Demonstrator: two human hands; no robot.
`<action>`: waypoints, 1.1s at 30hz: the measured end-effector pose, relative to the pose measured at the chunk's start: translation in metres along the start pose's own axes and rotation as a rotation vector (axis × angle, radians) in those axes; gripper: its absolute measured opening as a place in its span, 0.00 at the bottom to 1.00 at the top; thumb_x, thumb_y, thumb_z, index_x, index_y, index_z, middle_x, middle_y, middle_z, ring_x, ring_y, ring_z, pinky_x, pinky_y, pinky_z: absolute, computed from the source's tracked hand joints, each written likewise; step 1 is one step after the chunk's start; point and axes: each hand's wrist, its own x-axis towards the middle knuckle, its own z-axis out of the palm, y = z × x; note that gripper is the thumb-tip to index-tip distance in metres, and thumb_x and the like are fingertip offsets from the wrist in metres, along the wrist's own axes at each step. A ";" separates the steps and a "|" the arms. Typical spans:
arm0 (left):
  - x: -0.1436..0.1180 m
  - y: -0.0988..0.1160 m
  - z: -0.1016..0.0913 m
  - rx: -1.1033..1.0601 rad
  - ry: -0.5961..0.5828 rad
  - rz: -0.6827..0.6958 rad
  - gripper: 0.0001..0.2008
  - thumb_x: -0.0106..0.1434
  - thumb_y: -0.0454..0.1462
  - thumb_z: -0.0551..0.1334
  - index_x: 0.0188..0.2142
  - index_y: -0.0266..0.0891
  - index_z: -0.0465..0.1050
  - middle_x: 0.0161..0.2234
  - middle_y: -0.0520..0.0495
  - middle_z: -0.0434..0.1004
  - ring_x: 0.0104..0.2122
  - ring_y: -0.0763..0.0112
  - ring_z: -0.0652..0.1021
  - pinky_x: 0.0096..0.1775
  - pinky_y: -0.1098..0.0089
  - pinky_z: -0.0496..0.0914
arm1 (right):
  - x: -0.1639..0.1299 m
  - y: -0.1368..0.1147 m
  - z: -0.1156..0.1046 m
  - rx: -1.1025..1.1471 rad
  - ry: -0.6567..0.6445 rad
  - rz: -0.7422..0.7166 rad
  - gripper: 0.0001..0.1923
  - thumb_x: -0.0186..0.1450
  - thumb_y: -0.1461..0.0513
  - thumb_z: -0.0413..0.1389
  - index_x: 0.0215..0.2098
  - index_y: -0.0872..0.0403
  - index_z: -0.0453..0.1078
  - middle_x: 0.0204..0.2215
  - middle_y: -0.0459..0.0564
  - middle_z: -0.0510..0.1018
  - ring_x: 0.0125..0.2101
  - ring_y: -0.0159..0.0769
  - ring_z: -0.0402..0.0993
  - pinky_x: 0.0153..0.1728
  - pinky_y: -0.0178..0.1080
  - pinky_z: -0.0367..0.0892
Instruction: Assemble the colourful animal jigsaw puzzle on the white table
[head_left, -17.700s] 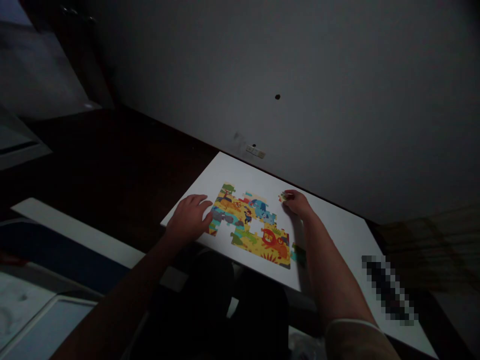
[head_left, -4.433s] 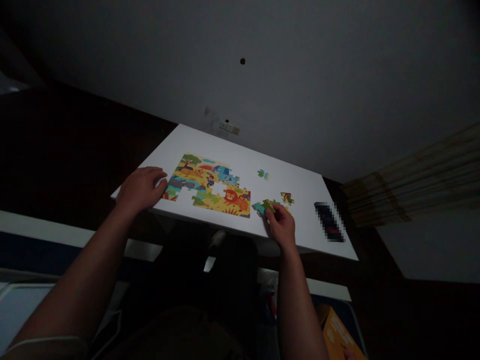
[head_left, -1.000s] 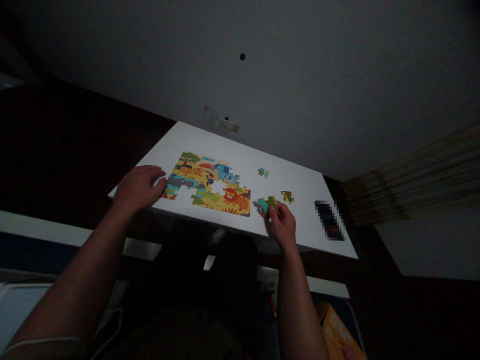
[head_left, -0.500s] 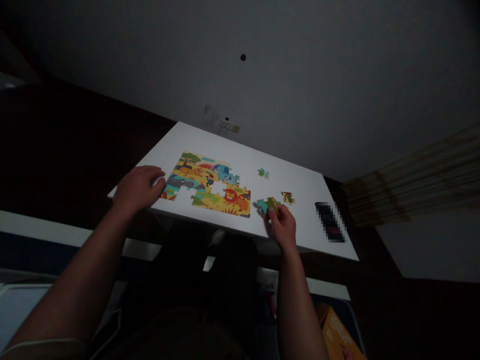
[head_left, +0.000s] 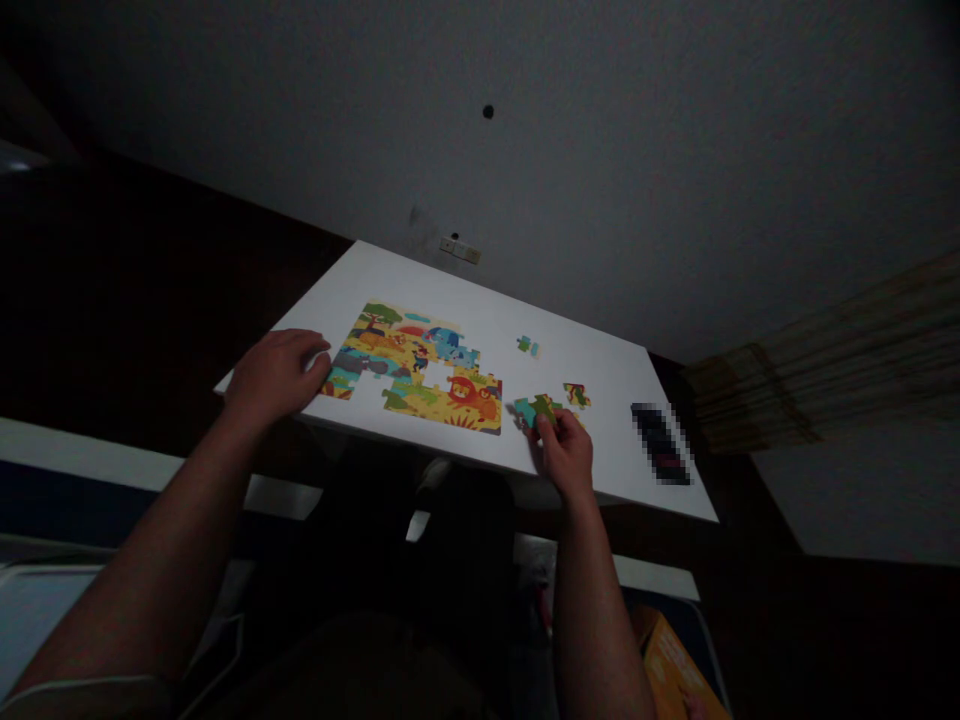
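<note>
A partly joined jigsaw puzzle [head_left: 401, 345] with animals, a tree and lions lies on the white table [head_left: 585, 345], with gaps in its middle and along its lower left. At its left edge rests my left hand [head_left: 276, 375], fingers stretched out and holding nothing. My right hand [head_left: 564, 450] pinches a green and teal puzzle piece [head_left: 541, 408] just right of the puzzle. Under or beside that piece another teal bit shows, partly hidden. A loose piece with red and green [head_left: 576, 395] lies beyond my right hand, and a green and pale blue one [head_left: 527, 346] farther back.
A dark, blurred-out object [head_left: 660, 443] lies at the table's right end. Behind the table is a wall with a socket strip [head_left: 460, 250]. A curtain [head_left: 817, 380] hangs at right. Below, an orange box [head_left: 679, 665] stands beside my right forearm.
</note>
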 end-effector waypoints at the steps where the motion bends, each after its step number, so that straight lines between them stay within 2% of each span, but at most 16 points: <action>1: 0.000 0.000 0.000 -0.008 0.000 -0.002 0.26 0.75 0.49 0.60 0.60 0.41 0.91 0.69 0.33 0.90 0.72 0.33 0.83 0.75 0.39 0.76 | 0.000 -0.001 0.000 -0.004 0.003 -0.005 0.22 0.76 0.38 0.66 0.40 0.44 0.84 0.37 0.53 0.91 0.39 0.54 0.86 0.46 0.53 0.79; 5: -0.001 0.002 -0.002 -0.031 -0.003 -0.015 0.24 0.75 0.50 0.63 0.59 0.44 0.91 0.70 0.35 0.89 0.73 0.34 0.82 0.76 0.41 0.75 | 0.000 -0.004 0.000 0.003 0.002 -0.004 0.22 0.76 0.38 0.66 0.38 0.44 0.84 0.35 0.53 0.90 0.38 0.54 0.85 0.43 0.51 0.78; 10: -0.001 0.002 -0.002 -0.002 -0.025 -0.012 0.28 0.77 0.51 0.59 0.62 0.40 0.89 0.71 0.32 0.88 0.73 0.35 0.81 0.76 0.40 0.74 | 0.000 -0.004 0.001 0.000 0.002 0.006 0.21 0.75 0.38 0.66 0.40 0.43 0.85 0.38 0.54 0.91 0.40 0.55 0.86 0.48 0.53 0.80; 14: 0.000 0.000 0.000 0.003 -0.021 -0.015 0.28 0.76 0.52 0.59 0.62 0.45 0.89 0.71 0.35 0.88 0.73 0.36 0.81 0.76 0.41 0.73 | -0.001 -0.002 0.001 -0.014 -0.005 0.011 0.21 0.76 0.38 0.65 0.40 0.43 0.84 0.37 0.53 0.91 0.40 0.54 0.86 0.48 0.54 0.80; 18: -0.001 -0.002 0.002 0.012 -0.009 0.000 0.29 0.77 0.52 0.59 0.62 0.41 0.89 0.70 0.34 0.88 0.72 0.35 0.82 0.75 0.41 0.74 | -0.002 -0.002 -0.001 -0.023 -0.011 0.005 0.21 0.76 0.38 0.66 0.40 0.43 0.84 0.37 0.52 0.90 0.39 0.54 0.86 0.47 0.53 0.79; 24: -0.001 -0.005 0.004 -0.002 0.013 -0.007 0.27 0.76 0.53 0.59 0.61 0.46 0.90 0.69 0.37 0.89 0.72 0.36 0.82 0.75 0.42 0.75 | -0.002 -0.006 -0.002 -0.045 -0.006 -0.017 0.22 0.77 0.36 0.65 0.39 0.42 0.83 0.36 0.53 0.91 0.40 0.56 0.86 0.46 0.54 0.80; 29: -0.003 -0.002 0.002 0.007 0.009 -0.037 0.27 0.76 0.52 0.60 0.62 0.43 0.89 0.70 0.39 0.89 0.72 0.38 0.81 0.75 0.43 0.75 | -0.002 -0.005 -0.001 -0.042 -0.009 0.001 0.21 0.77 0.37 0.66 0.40 0.42 0.85 0.39 0.54 0.92 0.41 0.56 0.87 0.47 0.54 0.80; 33: -0.003 0.002 0.000 -0.017 0.002 -0.065 0.25 0.75 0.52 0.61 0.61 0.50 0.89 0.68 0.41 0.90 0.72 0.38 0.81 0.75 0.43 0.75 | -0.002 -0.004 -0.001 -0.055 -0.002 0.003 0.20 0.76 0.39 0.66 0.41 0.43 0.85 0.39 0.54 0.91 0.41 0.55 0.86 0.46 0.53 0.79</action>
